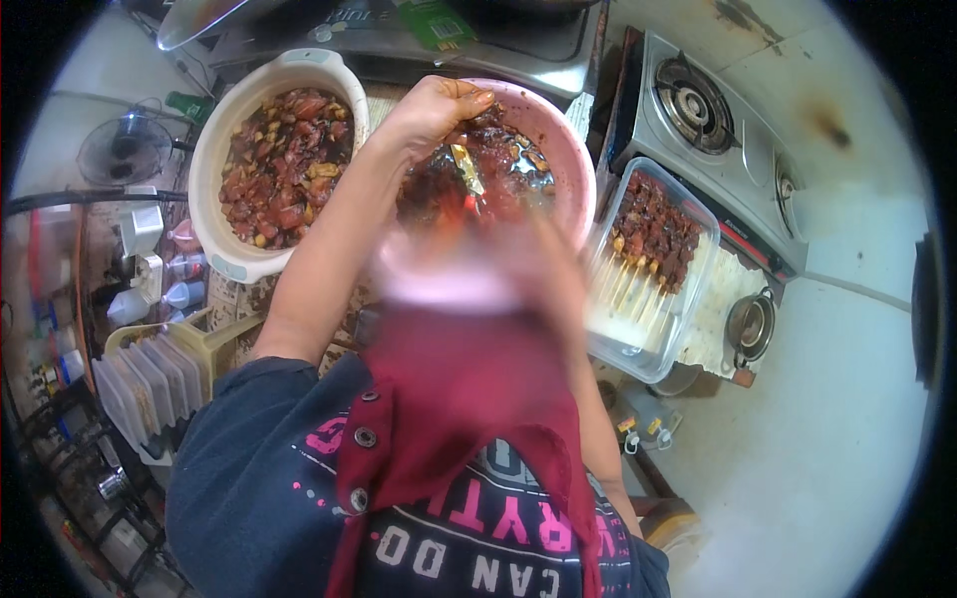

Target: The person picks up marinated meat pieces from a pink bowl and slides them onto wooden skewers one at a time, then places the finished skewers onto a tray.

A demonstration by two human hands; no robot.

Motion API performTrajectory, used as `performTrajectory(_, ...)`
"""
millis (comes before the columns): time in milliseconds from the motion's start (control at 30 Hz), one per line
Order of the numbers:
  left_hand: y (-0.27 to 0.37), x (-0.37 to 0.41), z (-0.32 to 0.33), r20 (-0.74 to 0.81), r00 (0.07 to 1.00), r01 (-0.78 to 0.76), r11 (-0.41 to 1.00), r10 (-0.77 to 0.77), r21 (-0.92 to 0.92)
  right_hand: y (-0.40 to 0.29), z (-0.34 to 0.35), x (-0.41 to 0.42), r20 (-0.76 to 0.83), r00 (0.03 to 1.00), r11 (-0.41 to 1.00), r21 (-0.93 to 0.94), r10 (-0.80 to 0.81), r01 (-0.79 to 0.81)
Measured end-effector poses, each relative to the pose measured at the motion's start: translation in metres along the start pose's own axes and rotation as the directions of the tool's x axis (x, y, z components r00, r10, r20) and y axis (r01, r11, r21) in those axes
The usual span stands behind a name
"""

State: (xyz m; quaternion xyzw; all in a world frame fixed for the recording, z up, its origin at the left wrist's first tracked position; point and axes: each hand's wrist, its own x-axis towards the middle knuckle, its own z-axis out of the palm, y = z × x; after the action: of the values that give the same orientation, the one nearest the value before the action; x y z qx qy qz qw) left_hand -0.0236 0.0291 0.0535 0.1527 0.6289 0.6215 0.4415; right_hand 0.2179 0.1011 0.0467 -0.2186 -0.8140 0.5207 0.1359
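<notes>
My left hand (441,108) reaches over the far rim of a pink plastic basin (576,149). Its thumb and fingers are pinched together at a piece of dark marinated meat (490,119). Dark liquid and more meat fill the basin, where a shiny gold-coloured strip (467,172) shows that I cannot identify. Motion blurs my right hand (549,235) at the basin's near right side, hiding its fingers and anything in them. Left of the basin, a cream oval tub (205,172) holds meat chunks in dark marinade. On the right, skewered meat (658,224) lies in a clear plastic container (658,366).
A two-burner gas stove (755,142) stands at the right, beyond the container. Near it sits a small metal pot (751,325). A green packet (437,22) lies on a steel surface behind the basins. Plastic bottles (183,293) and upright clear containers (149,381) crowd the left.
</notes>
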Motion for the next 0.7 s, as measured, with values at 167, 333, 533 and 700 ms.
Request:
performTrajectory(167,-0.001,0.002,0.01,0.031,1.0,-0.003,0.997,0.005,-0.077,0.022,0.008,0.0,-0.082,0.997,0.967,0.253,-0.015,0.036)
performTrajectory(333,-0.035,0.008,0.038,0.284,0.949,-0.023,0.925,0.14,-0.379,0.024,0.006,0.003,0.046,0.97,0.685,0.7,0.24,-0.203)
performTrajectory(533,-0.044,0.008,0.076,0.23,0.967,-0.026,0.936,0.113,-0.35,-0.006,-0.01,0.007,-0.214,0.972,0.982,0.141,-0.091,0.123)
performTrajectory(700,-0.046,0.011,0.084,0.148,0.982,-0.057,0.935,0.115,-0.351,-0.018,-0.018,0.009,-0.207,0.835,0.828,-0.383,-0.51,0.411)
